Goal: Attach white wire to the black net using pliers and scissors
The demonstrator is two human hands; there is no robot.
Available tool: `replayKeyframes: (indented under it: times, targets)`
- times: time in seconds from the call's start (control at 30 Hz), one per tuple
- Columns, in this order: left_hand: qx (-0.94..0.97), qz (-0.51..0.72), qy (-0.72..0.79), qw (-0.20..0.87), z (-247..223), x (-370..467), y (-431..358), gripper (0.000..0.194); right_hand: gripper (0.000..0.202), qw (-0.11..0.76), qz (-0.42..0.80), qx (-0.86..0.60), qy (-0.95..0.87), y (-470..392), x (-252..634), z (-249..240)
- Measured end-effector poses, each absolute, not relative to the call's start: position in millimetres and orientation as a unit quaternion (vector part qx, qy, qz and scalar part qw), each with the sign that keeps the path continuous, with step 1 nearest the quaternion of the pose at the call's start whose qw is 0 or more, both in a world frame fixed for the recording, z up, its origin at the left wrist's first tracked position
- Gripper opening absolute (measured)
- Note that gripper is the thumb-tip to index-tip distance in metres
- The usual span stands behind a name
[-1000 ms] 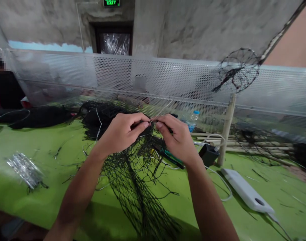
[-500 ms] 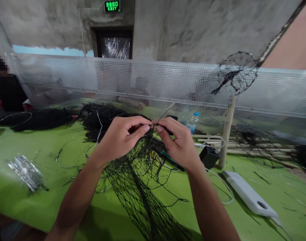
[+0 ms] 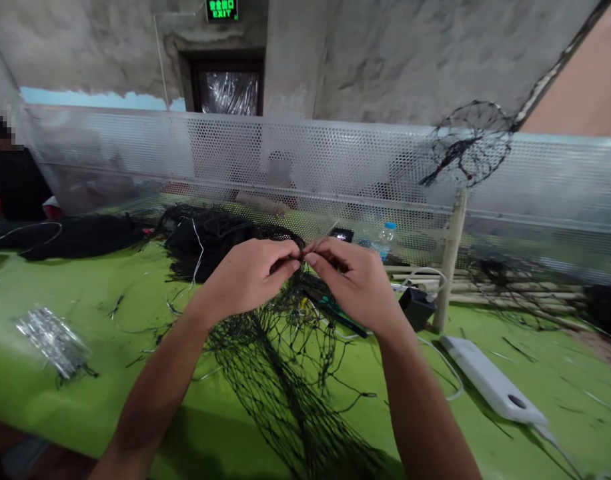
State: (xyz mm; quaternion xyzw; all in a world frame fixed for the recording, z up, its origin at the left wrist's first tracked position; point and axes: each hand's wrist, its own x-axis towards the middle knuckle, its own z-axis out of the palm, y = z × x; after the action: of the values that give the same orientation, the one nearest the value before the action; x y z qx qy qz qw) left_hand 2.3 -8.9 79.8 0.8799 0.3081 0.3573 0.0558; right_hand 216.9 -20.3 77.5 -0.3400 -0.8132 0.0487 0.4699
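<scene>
Black knotted netting (image 3: 285, 393) runs from my fingertips down over the green table to the near edge. My left hand (image 3: 258, 273) pinches an upper strand of this net between thumb and forefinger. Right beside it, my right hand (image 3: 353, 277) is closed in a pinch too, with a thin greyish strip or wire (image 3: 330, 230) sticking up past its forefinger. The fingertips of both hands nearly touch. Exactly how strip and net meet there is too small to make out. Under my right hand lies a dark green-marked object (image 3: 343, 317), partly covered.
A perforated metal screen (image 3: 335, 160) crosses behind the table. Heaped black netting (image 3: 210, 240) lies at back left, a bundle of silvery strips (image 3: 53, 340) nearer. To the right are a wooden post (image 3: 450, 267), black adapter (image 3: 416, 308), white power strip (image 3: 490, 377) and bottle (image 3: 387, 240). A person (image 3: 15, 180) is far left.
Both hands have dropped slightly. The thin strip at my right hand shows shorter and lower above the fingers. The view has shifted a little.
</scene>
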Motion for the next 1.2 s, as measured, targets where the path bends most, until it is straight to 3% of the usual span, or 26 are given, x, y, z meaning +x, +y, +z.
replayKeyframes:
  times: [0.13, 0.27, 0.4, 0.53, 0.8, 1.0, 1.2]
  targets:
    - [0.891, 0.337, 0.303, 0.036, 69, 11, 6, 0.020, 0.009, 0.428, 0.149, -0.339, -0.824, -11, 224, 73]
    - [0.869, 0.373, 0.302, 0.120, 49, 26, 33, 0.027, 0.004, 0.451, 0.260, -0.314, -0.794, 19, 233, 54]
    - [0.839, 0.406, 0.331, 0.147, 29, 35, 55, 0.036, 0.013, 0.488, 0.284, -0.363, -0.741, 46, 241, 35]
    - [0.828, 0.416, 0.346, 0.147, 19, 40, 59, 0.046, 0.007, 0.493, 0.254, -0.353, -0.754, 49, 242, 32]
    - [0.830, 0.423, 0.320, 0.175, 14, 45, 59, 0.025, 0.014, 0.477, 0.232, -0.334, -0.779, 43, 230, 24]
    - [0.827, 0.427, 0.282, 0.231, 11, 39, 68, 0.025, 0.014, 0.459, 0.249, -0.321, -0.790, 46, 234, 18]
    - [0.825, 0.450, 0.272, 0.208, 13, 26, 75, 0.023, 0.012, 0.474, 0.194, -0.302, -0.804, 50, 217, 7]
